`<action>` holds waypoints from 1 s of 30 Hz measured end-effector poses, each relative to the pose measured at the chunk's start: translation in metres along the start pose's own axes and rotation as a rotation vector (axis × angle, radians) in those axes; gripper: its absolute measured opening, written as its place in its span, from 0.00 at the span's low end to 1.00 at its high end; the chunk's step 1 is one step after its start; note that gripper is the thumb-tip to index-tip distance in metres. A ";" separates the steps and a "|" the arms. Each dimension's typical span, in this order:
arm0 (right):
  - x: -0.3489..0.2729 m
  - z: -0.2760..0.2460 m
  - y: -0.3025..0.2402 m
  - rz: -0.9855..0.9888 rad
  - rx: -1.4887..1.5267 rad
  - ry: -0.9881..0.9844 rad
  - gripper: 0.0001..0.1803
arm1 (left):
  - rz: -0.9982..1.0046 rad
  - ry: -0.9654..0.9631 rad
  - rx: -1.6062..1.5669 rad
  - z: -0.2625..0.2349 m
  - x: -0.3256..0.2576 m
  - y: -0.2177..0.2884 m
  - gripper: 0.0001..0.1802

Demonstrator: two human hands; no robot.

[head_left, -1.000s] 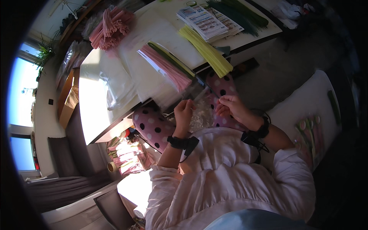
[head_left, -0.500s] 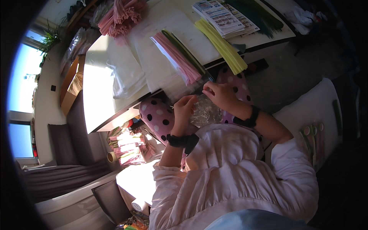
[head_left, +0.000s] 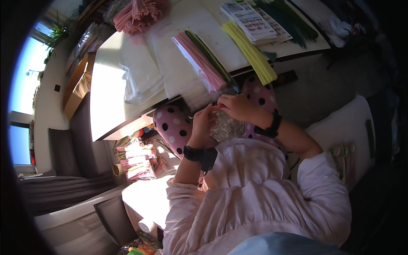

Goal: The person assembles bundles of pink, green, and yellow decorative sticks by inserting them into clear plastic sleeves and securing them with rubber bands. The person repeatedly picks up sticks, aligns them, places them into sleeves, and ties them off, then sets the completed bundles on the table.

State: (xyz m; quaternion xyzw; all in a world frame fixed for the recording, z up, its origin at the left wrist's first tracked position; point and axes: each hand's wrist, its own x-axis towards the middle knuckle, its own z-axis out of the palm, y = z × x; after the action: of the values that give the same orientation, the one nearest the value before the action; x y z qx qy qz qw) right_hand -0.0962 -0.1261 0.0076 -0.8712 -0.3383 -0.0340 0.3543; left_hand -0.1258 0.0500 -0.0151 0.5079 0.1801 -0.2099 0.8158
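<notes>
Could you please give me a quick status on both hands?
Left hand and right hand both pinching crinkly clear plastic wrap over lap. Pink stem bundle on white table just beyond. Nothing obstructing.

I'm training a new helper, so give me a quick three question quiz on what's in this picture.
1. True or false: both hands touch the crinkly clear wrap.
2. Which bundle of sticks on the table lies nearest the booklet: A pink, B yellow, C dark green?
3. What does each wrist wear?

Key: 1 true. 2 B. 3 A black band: left wrist, right wrist.
</notes>
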 end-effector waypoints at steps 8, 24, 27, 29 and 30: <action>-0.006 0.007 0.001 0.008 -0.045 0.017 0.08 | 0.089 0.017 0.175 0.011 0.011 0.006 0.13; -0.001 -0.001 0.004 0.000 0.096 0.043 0.09 | 0.057 0.078 0.067 0.008 -0.002 0.000 0.14; -0.001 0.003 0.004 -0.022 0.068 0.040 0.09 | 0.063 0.057 0.086 0.006 -0.004 0.001 0.15; -0.001 0.005 0.006 -0.021 0.055 0.038 0.08 | 0.068 0.048 0.128 0.006 -0.005 0.003 0.17; -0.001 0.006 0.006 -0.021 0.051 0.034 0.08 | 0.073 0.050 0.134 0.006 -0.006 0.004 0.17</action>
State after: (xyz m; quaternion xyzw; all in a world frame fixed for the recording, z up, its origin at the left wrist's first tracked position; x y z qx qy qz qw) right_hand -0.0939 -0.1259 -0.0011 -0.8575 -0.3421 -0.0440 0.3817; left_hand -0.1279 0.0474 -0.0065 0.5726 0.1671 -0.1789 0.7824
